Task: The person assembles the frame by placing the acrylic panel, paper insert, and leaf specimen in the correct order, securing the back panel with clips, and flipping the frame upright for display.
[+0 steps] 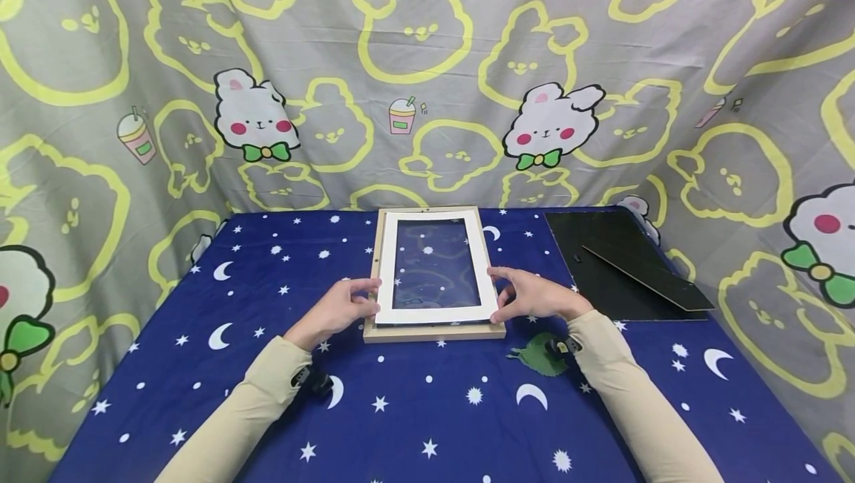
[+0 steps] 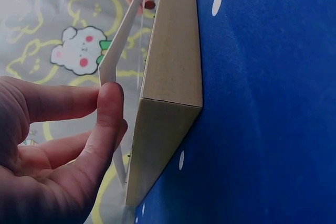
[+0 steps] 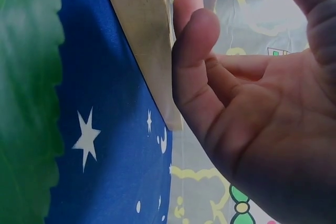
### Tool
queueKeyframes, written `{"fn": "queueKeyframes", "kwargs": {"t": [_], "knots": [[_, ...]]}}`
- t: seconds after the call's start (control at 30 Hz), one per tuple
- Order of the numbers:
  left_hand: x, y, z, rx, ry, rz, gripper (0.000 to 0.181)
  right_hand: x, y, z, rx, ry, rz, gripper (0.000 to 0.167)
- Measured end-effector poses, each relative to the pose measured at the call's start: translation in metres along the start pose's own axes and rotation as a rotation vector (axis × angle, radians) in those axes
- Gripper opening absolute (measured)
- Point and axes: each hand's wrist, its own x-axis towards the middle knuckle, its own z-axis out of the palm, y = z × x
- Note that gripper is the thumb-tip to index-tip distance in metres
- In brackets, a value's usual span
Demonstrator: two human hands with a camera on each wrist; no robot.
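Note:
A white picture mat (image 1: 434,314) lies over a light wooden picture frame (image 1: 434,333), tilted slightly and raised above it in the left wrist view. Through the mat's opening a clear, reflective sheet (image 1: 430,268) shows the blue cloth beneath. My left hand (image 1: 337,310) pinches the mat's left edge between thumb and fingers. On the opposite side, my right hand (image 1: 534,295) holds the mat's right edge near the lower corner with bent fingers. In the right wrist view, the wooden frame (image 3: 142,35) stands beside the fingertips, and the exact contact is partly hidden.
A black backing board (image 1: 574,275) with a raised stand leg (image 1: 648,279) lies at the back right. One green leaf (image 1: 544,357) rests below my right wrist. The table has a blue star-and-moon cloth (image 1: 267,409), and a patterned curtain (image 1: 427,97) hangs behind.

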Motion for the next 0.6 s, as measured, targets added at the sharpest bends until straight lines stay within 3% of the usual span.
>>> {"fn": "queueKeyframes", "kwargs": {"t": [0.27, 0.6], "knots": [[0.0009, -0.0023, 0.0012, 0.003, -0.006, -0.001, 0.056, 0.0012, 0.0005, 0.0013, -0.037, -0.01, 0.011, 0.099], [0.0012, -0.0036, 0.0011, -0.002, 0.006, 0.027, 0.054, -0.0002, -0.0065, 0.0026, -0.165, 0.05, 0.016, 0.082]]}}
